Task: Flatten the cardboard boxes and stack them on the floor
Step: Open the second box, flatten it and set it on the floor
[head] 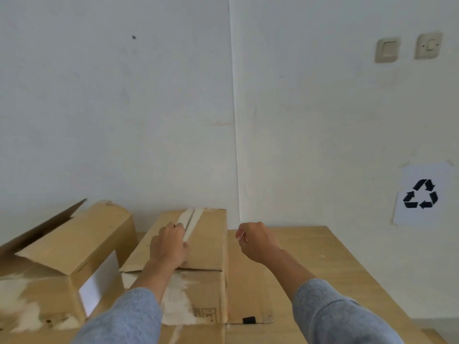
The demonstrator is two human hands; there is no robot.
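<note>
A closed cardboard box (208,244) stands in the middle of a wooden table (323,264), with a pale tape strip (191,220) running along its top seam. My left hand (170,244) lies flat on the box top beside the tape, fingers at the seam. My right hand (255,240) hovers just right of the box with its fingers curled; whether it pinches a thin bit of tape I cannot tell. A second, torn cardboard box (74,247) with a raised flap stands to the left, touching the first.
White walls meet in a corner behind the table. A sheet with a recycling symbol (419,194) is taped on the right wall, under two wall switches (407,47). The table's right edge runs diagonally; a strip of floor (437,324) shows beyond it.
</note>
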